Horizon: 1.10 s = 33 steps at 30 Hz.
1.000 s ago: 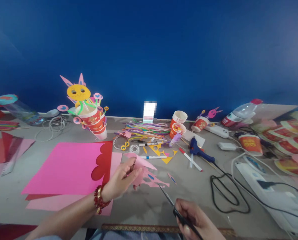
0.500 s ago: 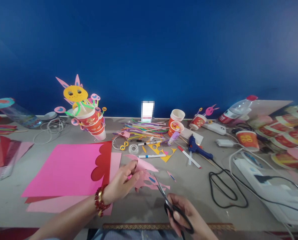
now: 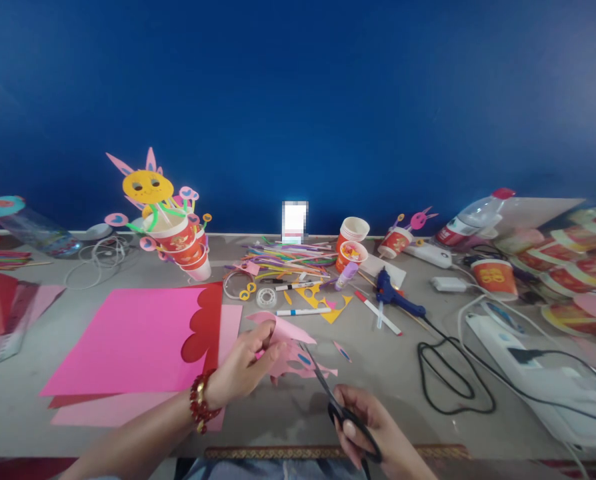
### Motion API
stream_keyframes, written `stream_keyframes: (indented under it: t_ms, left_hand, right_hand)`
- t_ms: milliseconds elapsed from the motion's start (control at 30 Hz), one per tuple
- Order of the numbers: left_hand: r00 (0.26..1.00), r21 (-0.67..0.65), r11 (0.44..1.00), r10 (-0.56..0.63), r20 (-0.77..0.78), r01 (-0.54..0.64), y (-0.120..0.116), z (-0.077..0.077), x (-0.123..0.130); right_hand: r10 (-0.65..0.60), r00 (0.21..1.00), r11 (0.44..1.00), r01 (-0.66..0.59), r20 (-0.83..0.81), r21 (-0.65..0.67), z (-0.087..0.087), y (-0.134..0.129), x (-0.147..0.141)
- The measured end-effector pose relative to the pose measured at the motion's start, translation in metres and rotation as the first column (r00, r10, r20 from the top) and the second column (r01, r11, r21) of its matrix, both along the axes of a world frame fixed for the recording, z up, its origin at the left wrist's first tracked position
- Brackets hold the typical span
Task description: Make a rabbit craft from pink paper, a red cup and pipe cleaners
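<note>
Between the fingers of my left hand is a sheet of pink paper, curled at its upper edge and with holes cut in it. A blue oval is marked near its right side. My right hand grips black-handled scissors, their fingers and thumb at the loops. The blade tips meet the paper beside the blue oval. Just right of the paper lies a small pink cutout with a blue centre. Part of the left hand's fingers is hidden behind the paper.
Stacked pink and red sheets lie at left, behind them a paper-cup figure. Markers, a tape roll and pipe cleaners lie ahead. A blue glue gun, its black cord and a power strip occupy the right.
The scissors' blades have closed somewhat, and their handles have drawn nearer together. My left hand still keeps the pink paper in nearly the same place.
</note>
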<state>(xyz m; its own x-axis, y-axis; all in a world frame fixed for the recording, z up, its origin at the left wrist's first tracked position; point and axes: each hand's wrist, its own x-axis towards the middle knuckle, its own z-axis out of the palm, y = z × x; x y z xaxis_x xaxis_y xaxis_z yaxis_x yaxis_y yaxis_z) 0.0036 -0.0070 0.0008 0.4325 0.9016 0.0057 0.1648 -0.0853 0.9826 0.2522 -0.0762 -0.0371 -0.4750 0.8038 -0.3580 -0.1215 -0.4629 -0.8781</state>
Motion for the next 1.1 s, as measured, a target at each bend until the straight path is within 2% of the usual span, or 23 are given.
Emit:
stream_keyframes:
  t_ms: [267, 533, 800, 1000, 1100]
  left_hand:
    - [0.999, -0.012, 1.0, 0.011, 0.035, -0.011, -0.0005, -0.0013, 0.0007]
    - [0.999, 0.04, 0.998, 0.042, -0.012, -0.042, -0.0007, -0.0041, -0.0002]
    - [1.0, -0.014, 1.0, 0.013, 0.027, -0.013, -0.0013, -0.0018, 0.0001]
    - [0.994, 0.114, 0.991, 0.078, -0.072, -0.069, -0.0007, -0.0067, -0.0013]
    - [0.995, 0.117, 0.991, 0.074, -0.069, -0.066, -0.0004, -0.008, -0.0015]
  right_hand:
    - [-0.004, 1.0, 1.0, 0.004, -0.006, 0.007, 0.0007, 0.0003, 0.0003]
    - [-0.01, 1.0, 1.0, 0.01, -0.023, -0.011, -0.0024, -0.0007, -0.0006]
    - [-0.009, 1.0, 1.0, 0.009, -0.018, -0.021, -0.0028, 0.0, -0.0009]
    - [-0.002, 1.0, 1.0, 0.002, -0.014, -0.021, -0.004, 0.0001, -0.0006]
    - [-0.005, 1.0, 1.0, 0.005, -0.001, -0.017, -0.005, 0.0003, 0.0001]
